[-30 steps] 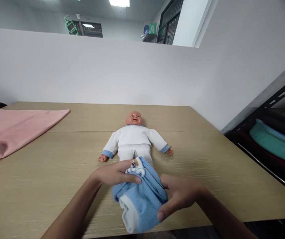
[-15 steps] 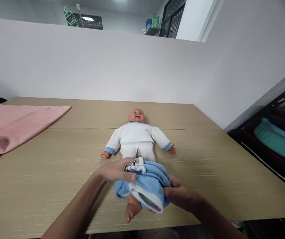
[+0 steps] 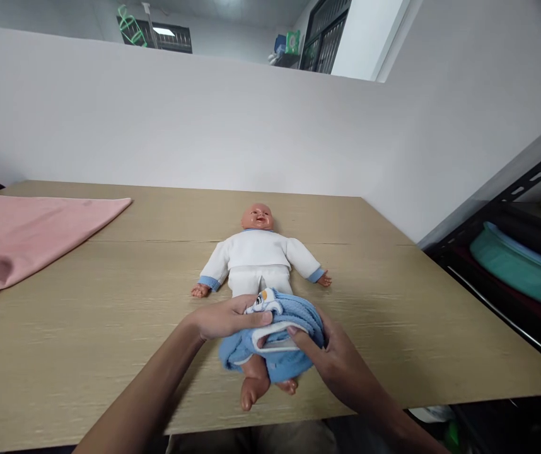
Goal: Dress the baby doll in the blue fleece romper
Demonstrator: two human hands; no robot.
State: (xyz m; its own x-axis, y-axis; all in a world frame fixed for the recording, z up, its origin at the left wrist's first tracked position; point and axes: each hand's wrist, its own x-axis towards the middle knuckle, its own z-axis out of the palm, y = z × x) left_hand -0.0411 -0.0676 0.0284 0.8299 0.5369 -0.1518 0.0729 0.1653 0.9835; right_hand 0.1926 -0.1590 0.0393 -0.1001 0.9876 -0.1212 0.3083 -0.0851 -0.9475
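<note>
The fingers [image 3: 250,319] of the left hand [image 3: 226,320] were curled tight on the top of the blue pants [image 3: 282,364], by a little picture patch. The right hand [image 3: 334,360] pinched the white band of the same pants. The pants were bunched round the legs of the doll [image 3: 257,252], and two bare feet stuck out below. The doll lay on its back on the tan table [image 3: 110,296], just past both hands. A pink cloth [image 3: 29,230] lay far from the doll on the left hand's side. A black shelf [image 3: 502,211] with a green tub [image 3: 521,270] stood on the other side. A white wall [image 3: 204,126] rose behind the doll's head.
</note>
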